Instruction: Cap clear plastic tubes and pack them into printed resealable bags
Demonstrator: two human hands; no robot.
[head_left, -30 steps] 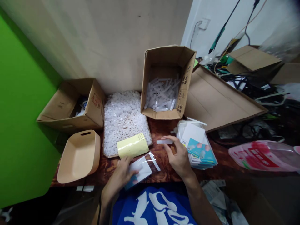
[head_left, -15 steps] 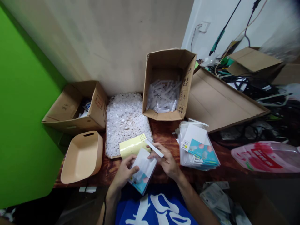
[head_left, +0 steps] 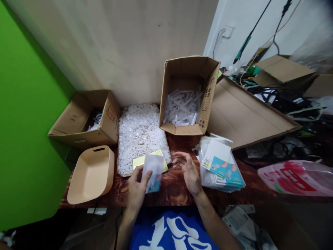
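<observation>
My left hand [head_left: 137, 185] is closed on a clear plastic bag [head_left: 154, 168] with a white and blue printed card in it, somewhat blurred by motion. The bag stands up in front of a yellow sticker sheet [head_left: 138, 161], which lies over the near edge of a tray of small white plastic pieces [head_left: 142, 128]. My right hand [head_left: 189, 172] hovers over the table to the right of the bag, fingers apart and nothing in them. Close to its right lies a stack of bagged cards [head_left: 221, 163] with a white-and-blue card on top.
A cardboard box [head_left: 208, 100] of translucent tubes [head_left: 182, 106] stands behind. At left are another cardboard box [head_left: 111, 119] and a beige plastic bin [head_left: 90, 177]. A pink bottle [head_left: 293, 177] lies at right, near a cardboard flap [head_left: 249, 111] and tangled cables [head_left: 283, 100].
My right hand has let go of the bag and opened, moving slightly right; the white strip by its fingers is out of sight. My left hand has raised the bag and turned it upright.
</observation>
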